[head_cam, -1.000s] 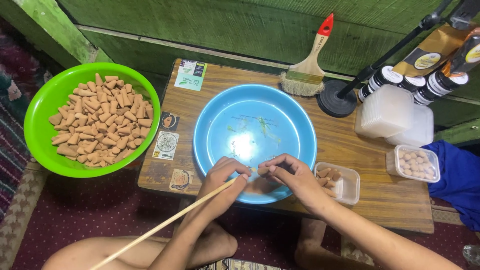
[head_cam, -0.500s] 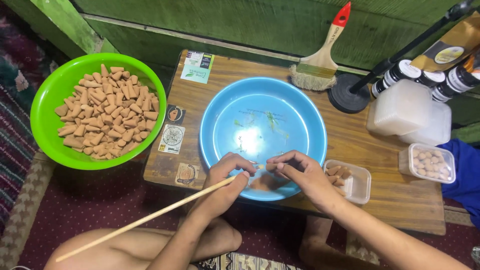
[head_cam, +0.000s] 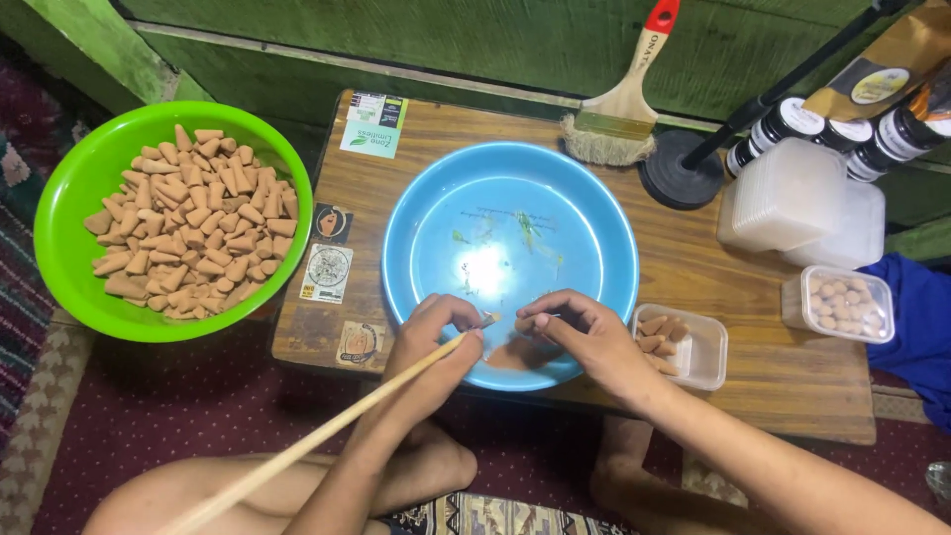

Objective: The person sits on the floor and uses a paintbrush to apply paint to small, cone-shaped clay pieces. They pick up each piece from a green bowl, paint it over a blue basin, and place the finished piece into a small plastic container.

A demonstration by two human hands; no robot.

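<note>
Over blue basin's near rim, I am noting left hand pinching long wooden stick, tip now raised toward right hand, which is nipping small brown piece; hands closing together since earlier frames, suggesting fitting under way.

A low wooden table bears a blue bowl, brush and tubs.

You've got decent even light from above, with a glare spot on the blue bowl. Corners go dim and a bit soft, shadows fall under the table, and mid-frame's sharp.
</note>
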